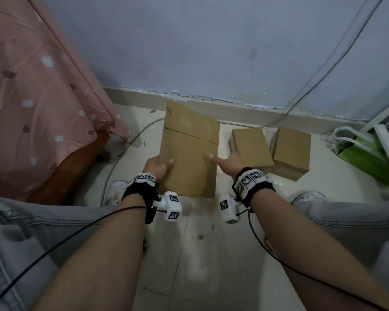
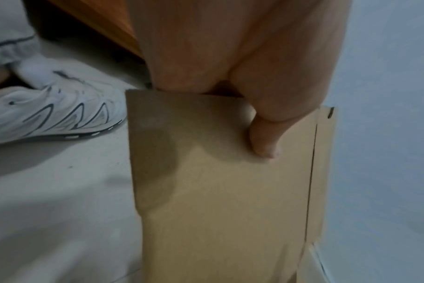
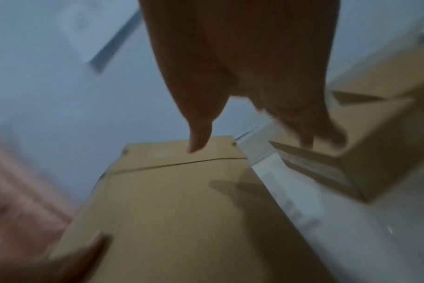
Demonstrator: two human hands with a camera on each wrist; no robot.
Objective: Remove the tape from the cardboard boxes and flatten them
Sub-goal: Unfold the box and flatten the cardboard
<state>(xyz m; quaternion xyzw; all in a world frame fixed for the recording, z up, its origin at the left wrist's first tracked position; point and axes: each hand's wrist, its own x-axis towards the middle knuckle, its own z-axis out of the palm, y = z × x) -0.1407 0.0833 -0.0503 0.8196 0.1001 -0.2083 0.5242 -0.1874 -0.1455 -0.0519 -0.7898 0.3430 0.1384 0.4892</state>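
A flattened brown cardboard box (image 1: 189,158) lies tilted over the floor, its far end near the wall. My left hand (image 1: 160,164) grips its left edge; the thumb (image 2: 264,137) presses on the top face and the fingers are hidden beneath. A cut line crosses the far part of the flattened box (image 3: 182,210). My right hand (image 1: 229,162) is open at its right edge, thumb stretched over the cardboard, fingers reaching toward a closed small box (image 1: 252,149). A second closed small box (image 1: 292,149) stands just right of that one.
A bed with a pink sheet (image 1: 32,97) and wooden frame (image 1: 76,167) fills the left. The blue wall (image 1: 211,52) is close behind the boxes. A grey cable (image 1: 121,153) runs along the floor. A green bag (image 1: 364,158) sits at right. My white shoes (image 1: 117,191) flank the boxes.
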